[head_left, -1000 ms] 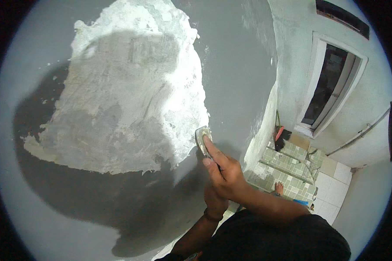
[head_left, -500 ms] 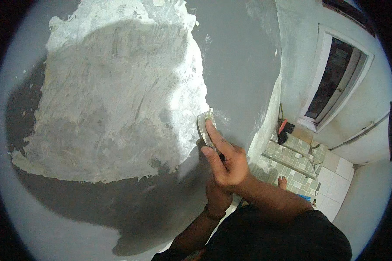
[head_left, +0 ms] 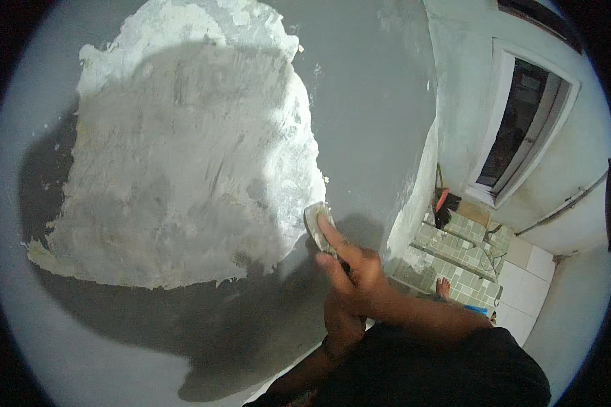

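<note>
My right hand [head_left: 360, 275] is closed on a putty knife [head_left: 312, 224], its index finger stretched along the metal blade and its thumb bent beside it. The blade's tip touches the right edge of a rough, pale bare patch [head_left: 176, 156] in the grey-painted wall [head_left: 370, 115]. Below and partly behind the right hand is my left hand [head_left: 344, 322]; its fingers are hidden, so I cannot tell whether it grips anything. Ragged, flaked paint borders the patch, and a large shadow falls across its lower part.
To the right, a white-framed window [head_left: 526, 129] is set in a pale wall. Below it, a broom with black bristles [head_left: 445, 211] stands by the green-tiled floor [head_left: 465, 254]. A bare foot [head_left: 442, 288] shows on the tiles, and a pipe [head_left: 567, 203] runs along the wall.
The putty knife and my right hand have moved down along the patch's right edge. My left hand has shifted slightly lower with them.
</note>
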Demonstrator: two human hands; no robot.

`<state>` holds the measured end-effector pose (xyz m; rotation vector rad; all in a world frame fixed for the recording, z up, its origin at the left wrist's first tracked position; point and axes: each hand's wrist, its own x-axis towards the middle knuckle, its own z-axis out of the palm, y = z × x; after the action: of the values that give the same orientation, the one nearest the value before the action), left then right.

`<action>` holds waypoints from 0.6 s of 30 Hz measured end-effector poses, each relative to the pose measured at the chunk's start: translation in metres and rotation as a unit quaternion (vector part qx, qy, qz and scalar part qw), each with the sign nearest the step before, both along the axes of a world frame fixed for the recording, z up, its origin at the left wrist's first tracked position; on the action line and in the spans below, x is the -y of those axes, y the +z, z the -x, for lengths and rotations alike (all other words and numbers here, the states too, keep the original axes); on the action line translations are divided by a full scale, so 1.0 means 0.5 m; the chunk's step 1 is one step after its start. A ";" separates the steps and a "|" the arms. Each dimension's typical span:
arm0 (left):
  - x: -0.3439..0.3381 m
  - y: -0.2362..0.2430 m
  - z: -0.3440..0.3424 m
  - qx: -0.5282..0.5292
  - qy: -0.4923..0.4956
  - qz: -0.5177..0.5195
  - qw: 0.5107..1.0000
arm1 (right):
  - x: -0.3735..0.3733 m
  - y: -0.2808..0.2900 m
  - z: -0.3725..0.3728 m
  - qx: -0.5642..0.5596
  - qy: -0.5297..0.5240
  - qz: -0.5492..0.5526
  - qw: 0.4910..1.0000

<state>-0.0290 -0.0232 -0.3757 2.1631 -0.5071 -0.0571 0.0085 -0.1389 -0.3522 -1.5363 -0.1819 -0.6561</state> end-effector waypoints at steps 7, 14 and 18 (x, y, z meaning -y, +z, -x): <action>0.007 0.002 -0.012 0.041 -0.011 -0.054 0.998 | 0.005 0.007 -0.005 -0.033 0.007 -0.026 0.999; 0.013 -0.009 -0.016 0.009 0.024 0.094 0.995 | 0.007 0.022 -0.016 -0.003 -0.007 -0.056 0.998; 0.025 0.000 -0.011 0.056 0.037 0.015 0.998 | 0.008 0.024 -0.014 -0.034 -0.017 -0.027 0.999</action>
<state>-0.0235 -0.0356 -0.3758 2.1622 -0.4870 0.1118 0.0154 -0.1427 -0.3404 -1.5105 -0.0869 -0.6297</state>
